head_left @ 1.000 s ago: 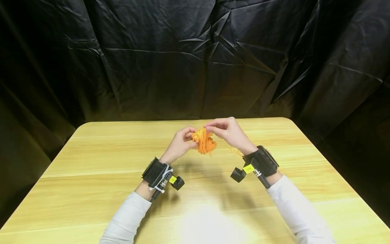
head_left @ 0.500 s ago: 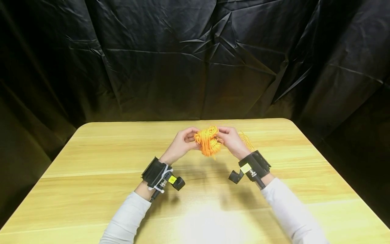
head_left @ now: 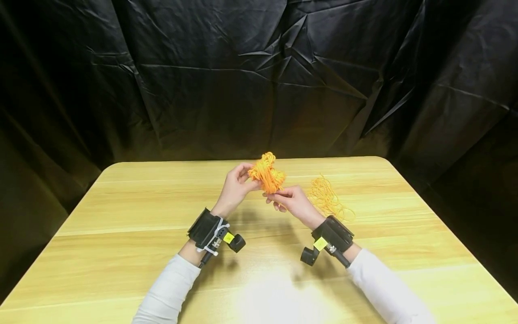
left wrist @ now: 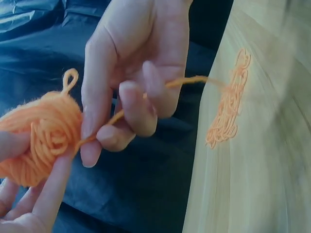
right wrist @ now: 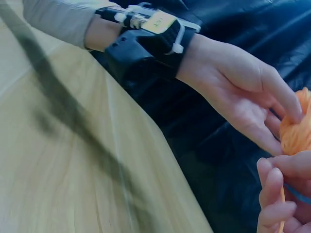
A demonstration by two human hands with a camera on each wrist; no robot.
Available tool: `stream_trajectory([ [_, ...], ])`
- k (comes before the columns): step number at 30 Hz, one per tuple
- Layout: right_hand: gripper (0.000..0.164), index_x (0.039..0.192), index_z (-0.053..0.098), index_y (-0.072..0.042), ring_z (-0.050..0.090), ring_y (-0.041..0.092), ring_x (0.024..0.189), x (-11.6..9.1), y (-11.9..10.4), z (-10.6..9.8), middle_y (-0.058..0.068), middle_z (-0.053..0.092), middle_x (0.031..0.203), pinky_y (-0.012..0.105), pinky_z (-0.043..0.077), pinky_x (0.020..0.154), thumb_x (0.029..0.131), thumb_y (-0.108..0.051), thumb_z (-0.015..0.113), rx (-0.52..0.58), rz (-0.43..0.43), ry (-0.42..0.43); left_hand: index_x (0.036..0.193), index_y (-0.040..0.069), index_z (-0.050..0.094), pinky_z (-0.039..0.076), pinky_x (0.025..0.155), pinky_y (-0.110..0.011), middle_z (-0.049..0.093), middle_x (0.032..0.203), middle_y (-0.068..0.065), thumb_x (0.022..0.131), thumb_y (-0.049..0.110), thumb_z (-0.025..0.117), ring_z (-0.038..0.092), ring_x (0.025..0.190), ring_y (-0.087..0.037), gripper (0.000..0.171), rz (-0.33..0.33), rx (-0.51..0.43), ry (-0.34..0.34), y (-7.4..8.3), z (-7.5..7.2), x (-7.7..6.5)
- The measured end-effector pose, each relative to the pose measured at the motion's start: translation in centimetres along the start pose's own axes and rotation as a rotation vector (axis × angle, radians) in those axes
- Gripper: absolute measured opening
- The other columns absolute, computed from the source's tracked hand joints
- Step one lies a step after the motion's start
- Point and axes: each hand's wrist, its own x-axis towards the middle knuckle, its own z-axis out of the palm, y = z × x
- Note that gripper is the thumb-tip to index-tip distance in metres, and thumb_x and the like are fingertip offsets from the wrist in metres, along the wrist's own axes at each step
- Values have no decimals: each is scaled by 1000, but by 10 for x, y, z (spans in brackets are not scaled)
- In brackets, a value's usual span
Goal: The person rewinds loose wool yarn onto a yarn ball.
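My left hand (head_left: 234, 186) grips a ball of orange yarn (head_left: 267, 173) above the table, thumb and fingers on either side of it. Just below and right of the ball, my right hand (head_left: 293, 202) pinches the yarn strand (left wrist: 116, 117) between thumb and index finger. In the left wrist view that strand runs from the ball across the right palm toward the table. A small loop of yarn (left wrist: 71, 80) sticks up from the ball. In the right wrist view the ball (right wrist: 297, 133) is partly cut off by the frame edge.
A loose tangle of orange yarn (head_left: 325, 198) lies on the wooden table (head_left: 121, 202), right of my right hand. A black sheet (head_left: 210, 90) hangs behind the table. Each wrist wears a black camera mount.
My right hand has gone from above the ball, down its right side, to below it. The ball has turned in my left hand. More of the loose tangle shows on the table.
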Motion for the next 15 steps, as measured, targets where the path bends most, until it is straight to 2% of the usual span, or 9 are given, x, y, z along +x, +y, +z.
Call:
stream_trajectory([
  [4,24,99,64,6,35,6,51,-4,-3,-1,-1,60,72,17,28,47,87,-12,56,-75,-8,-33,109,-4,41,51,78,-33,54,113,-26,77,-11,59,53,106,-32,37,13,13,21,1,0,0],
  [8,22,98,67,1,46,9,60,-8,-11,-5,6,66,78,19,36,53,85,-15,59,-239,-30,-37,119,-1,36,53,71,-34,54,112,-28,77,-13,57,57,100,-33,49,39,10,-5,0,-1,0],
  [10,20,98,67,0,50,12,65,-9,-18,-8,9,68,82,20,39,55,85,-14,60,-305,-42,-43,124,1,39,53,70,-33,56,111,-26,77,-13,56,58,98,-31,52,55,27,-20,-1,-2,0],
  [12,19,97,67,0,49,14,62,-10,-25,-11,11,68,82,20,38,52,84,-11,61,-336,-60,-54,124,1,44,53,73,-32,58,109,-25,77,-13,56,58,96,-28,51,81,74,-34,-2,-3,1],
  [15,17,96,68,0,47,15,57,-10,-36,-15,11,67,81,20,38,49,82,-9,62,-368,-94,-62,123,2,48,52,73,-30,59,108,-23,76,-13,55,57,96,-26,49,86,127,-60,-3,-3,1],
])
